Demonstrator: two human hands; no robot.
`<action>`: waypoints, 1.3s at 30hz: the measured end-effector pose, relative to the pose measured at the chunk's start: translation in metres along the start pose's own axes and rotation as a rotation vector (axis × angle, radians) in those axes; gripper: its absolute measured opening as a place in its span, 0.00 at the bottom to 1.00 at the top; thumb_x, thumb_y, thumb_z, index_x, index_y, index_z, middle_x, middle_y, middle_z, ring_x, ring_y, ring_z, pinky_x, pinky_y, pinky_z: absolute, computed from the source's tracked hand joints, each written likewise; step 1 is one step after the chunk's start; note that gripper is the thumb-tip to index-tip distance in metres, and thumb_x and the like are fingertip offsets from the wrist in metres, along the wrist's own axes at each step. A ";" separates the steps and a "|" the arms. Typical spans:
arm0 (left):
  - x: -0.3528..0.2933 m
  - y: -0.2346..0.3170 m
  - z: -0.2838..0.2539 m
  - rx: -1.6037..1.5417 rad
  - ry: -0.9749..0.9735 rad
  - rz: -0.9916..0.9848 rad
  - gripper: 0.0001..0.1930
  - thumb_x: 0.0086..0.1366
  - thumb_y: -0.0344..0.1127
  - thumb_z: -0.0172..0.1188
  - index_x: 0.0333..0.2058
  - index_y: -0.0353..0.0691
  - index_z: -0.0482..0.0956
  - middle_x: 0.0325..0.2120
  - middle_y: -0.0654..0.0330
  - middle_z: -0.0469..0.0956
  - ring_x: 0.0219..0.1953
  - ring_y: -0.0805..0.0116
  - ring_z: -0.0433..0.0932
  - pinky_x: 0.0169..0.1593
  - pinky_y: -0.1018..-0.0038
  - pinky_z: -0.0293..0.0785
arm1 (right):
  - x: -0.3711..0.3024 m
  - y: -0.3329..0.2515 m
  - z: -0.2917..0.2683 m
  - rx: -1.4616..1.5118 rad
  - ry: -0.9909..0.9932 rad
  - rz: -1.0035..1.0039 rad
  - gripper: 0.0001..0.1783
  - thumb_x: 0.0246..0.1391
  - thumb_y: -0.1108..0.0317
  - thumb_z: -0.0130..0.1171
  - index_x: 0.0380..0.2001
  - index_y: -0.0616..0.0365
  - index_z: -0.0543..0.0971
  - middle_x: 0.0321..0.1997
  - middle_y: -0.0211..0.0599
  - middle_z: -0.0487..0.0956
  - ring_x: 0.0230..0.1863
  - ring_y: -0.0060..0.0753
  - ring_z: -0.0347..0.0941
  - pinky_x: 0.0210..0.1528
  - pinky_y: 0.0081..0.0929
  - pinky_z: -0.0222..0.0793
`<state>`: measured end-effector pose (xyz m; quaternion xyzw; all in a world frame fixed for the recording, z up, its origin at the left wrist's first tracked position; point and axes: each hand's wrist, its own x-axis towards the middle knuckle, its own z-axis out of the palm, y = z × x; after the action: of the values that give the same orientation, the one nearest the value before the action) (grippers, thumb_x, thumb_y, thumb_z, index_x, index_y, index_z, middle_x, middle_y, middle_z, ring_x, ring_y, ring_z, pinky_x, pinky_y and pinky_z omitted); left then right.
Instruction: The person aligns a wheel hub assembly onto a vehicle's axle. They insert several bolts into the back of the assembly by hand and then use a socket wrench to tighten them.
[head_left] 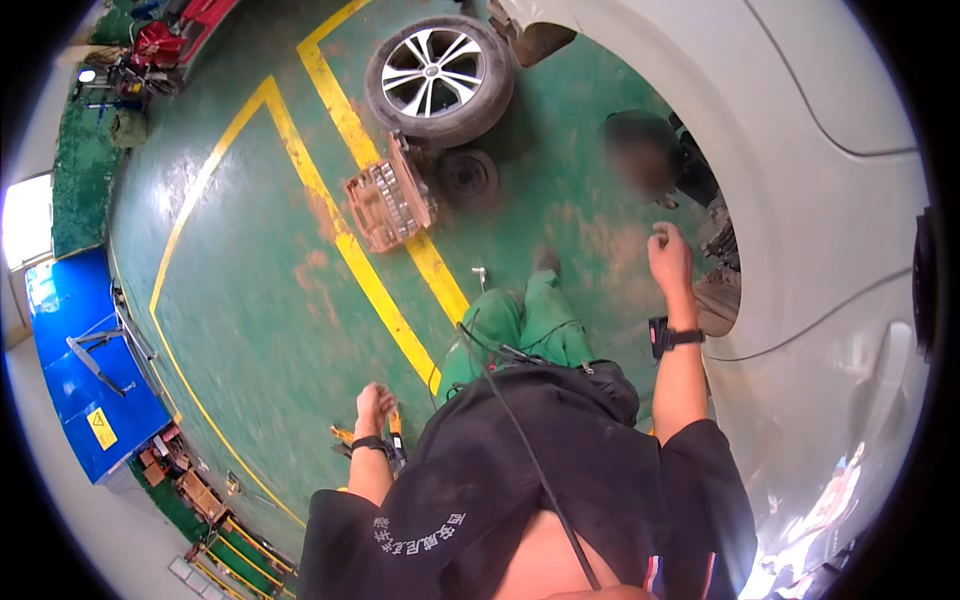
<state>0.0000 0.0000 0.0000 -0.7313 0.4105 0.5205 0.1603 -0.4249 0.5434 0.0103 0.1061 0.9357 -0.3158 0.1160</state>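
Note:
My right hand (670,258) is raised beside the car's open wheel arch (722,285), its fingers loosely bent with nothing visible in them. Low on my left side hangs my left hand (375,405), half curled, and I see nothing held there. Just behind it stands a yellow-and-black tool or stand (396,428), partly covered by the hand and my shirt. On the floor ahead, an open brown tool case (385,208) shows rows of sockets. A small silver tool (480,276) lies near my feet.
The pale car body (820,230) fills the right side. Ahead lies a wheel with a silver rim (432,75), and a dark round part (468,178) beside it. Another person (640,150) is low by the wheel arch. A blue cabinet (85,360) stands far left.

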 end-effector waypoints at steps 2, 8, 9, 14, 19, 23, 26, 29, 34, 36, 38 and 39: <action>-0.041 0.011 -0.014 0.024 0.018 0.078 0.10 0.63 0.35 0.50 0.38 0.36 0.76 0.24 0.60 0.74 0.25 0.63 0.78 0.27 0.72 0.72 | -0.010 0.009 0.024 -0.008 -0.015 -0.036 0.16 0.52 0.65 0.54 0.44 0.57 0.78 0.39 0.49 0.82 0.44 0.49 0.79 0.47 0.40 0.73; -0.037 0.112 0.093 0.241 -0.066 0.300 0.15 0.63 0.34 0.52 0.47 0.36 0.74 0.39 0.58 0.77 0.34 0.67 0.80 0.32 0.74 0.75 | 0.058 0.031 0.072 -0.046 -0.004 0.113 0.17 0.50 0.64 0.56 0.43 0.60 0.78 0.39 0.46 0.83 0.44 0.48 0.79 0.47 0.38 0.73; -0.032 0.123 0.099 0.286 -0.073 0.308 0.15 0.62 0.34 0.52 0.47 0.36 0.74 0.39 0.58 0.77 0.34 0.67 0.80 0.32 0.74 0.75 | 0.062 0.029 0.078 -0.005 -0.001 0.179 0.18 0.50 0.64 0.57 0.44 0.60 0.78 0.39 0.46 0.83 0.44 0.47 0.79 0.48 0.38 0.73; 0.005 0.194 0.145 0.562 -0.162 0.428 0.15 0.61 0.33 0.52 0.46 0.35 0.74 0.38 0.60 0.77 0.33 0.70 0.79 0.33 0.74 0.74 | 0.066 0.060 0.110 0.222 0.108 0.431 0.21 0.49 0.61 0.59 0.44 0.62 0.76 0.40 0.48 0.82 0.45 0.47 0.79 0.49 0.37 0.72; 0.052 0.267 0.242 1.123 -0.301 0.868 0.14 0.57 0.35 0.57 0.41 0.35 0.76 0.35 0.51 0.80 0.39 0.57 0.80 0.44 0.65 0.76 | 0.092 0.037 0.103 0.029 0.385 0.312 0.19 0.53 0.59 0.59 0.44 0.59 0.74 0.37 0.44 0.81 0.44 0.47 0.79 0.48 0.39 0.72; 0.025 0.321 0.364 1.218 -0.509 1.170 0.14 0.55 0.36 0.58 0.38 0.34 0.75 0.34 0.47 0.79 0.40 0.49 0.78 0.47 0.62 0.74 | 0.132 0.039 0.106 0.084 0.561 0.172 0.19 0.57 0.59 0.59 0.47 0.59 0.75 0.41 0.42 0.82 0.42 0.42 0.80 0.48 0.35 0.72; 0.010 0.325 0.457 1.150 -0.629 1.300 0.12 0.55 0.35 0.58 0.36 0.34 0.74 0.29 0.50 0.76 0.35 0.56 0.77 0.42 0.65 0.73 | 0.153 0.039 0.119 0.081 0.567 0.074 0.17 0.60 0.59 0.55 0.47 0.57 0.75 0.43 0.45 0.80 0.45 0.46 0.77 0.51 0.39 0.70; -0.004 0.309 0.546 1.210 -0.758 1.288 0.18 0.55 0.38 0.59 0.42 0.34 0.73 0.38 0.45 0.77 0.43 0.48 0.77 0.47 0.60 0.73 | 0.159 0.046 0.151 -0.137 0.698 -0.067 0.17 0.61 0.58 0.53 0.45 0.59 0.74 0.45 0.49 0.77 0.49 0.55 0.72 0.53 0.46 0.66; -0.009 0.238 0.667 0.801 -0.989 1.619 0.22 0.55 0.36 0.62 0.48 0.36 0.72 0.35 0.49 0.76 0.36 0.55 0.77 0.41 0.65 0.74 | 0.162 0.046 0.170 -0.154 0.825 -0.106 0.20 0.63 0.56 0.48 0.45 0.64 0.73 0.44 0.55 0.74 0.47 0.58 0.67 0.52 0.50 0.62; -0.019 0.220 0.706 0.543 -1.102 1.786 0.23 0.56 0.36 0.61 0.50 0.36 0.72 0.36 0.48 0.77 0.38 0.53 0.78 0.43 0.64 0.74 | 0.164 0.049 0.173 -0.188 0.875 -0.130 0.20 0.64 0.56 0.47 0.44 0.64 0.72 0.43 0.56 0.73 0.46 0.58 0.67 0.50 0.50 0.62; -0.021 0.212 0.730 0.532 -1.191 1.846 0.21 0.57 0.34 0.60 0.49 0.35 0.72 0.37 0.47 0.77 0.41 0.51 0.77 0.44 0.63 0.74 | 0.165 0.048 0.181 -0.182 0.937 -0.129 0.21 0.64 0.55 0.46 0.44 0.65 0.72 0.42 0.56 0.73 0.45 0.58 0.67 0.50 0.49 0.62; -0.023 0.207 0.743 0.516 -1.238 1.873 0.20 0.58 0.34 0.59 0.48 0.35 0.72 0.38 0.47 0.77 0.42 0.50 0.77 0.45 0.62 0.73 | 0.168 0.051 0.182 -0.186 0.968 -0.133 0.21 0.64 0.54 0.46 0.44 0.65 0.72 0.41 0.56 0.73 0.44 0.58 0.67 0.49 0.49 0.62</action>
<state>-0.6293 0.3748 -0.2417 0.2956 0.7380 0.6058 0.0299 -0.5435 0.4922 -0.2075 0.1699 0.9113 -0.1520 -0.3430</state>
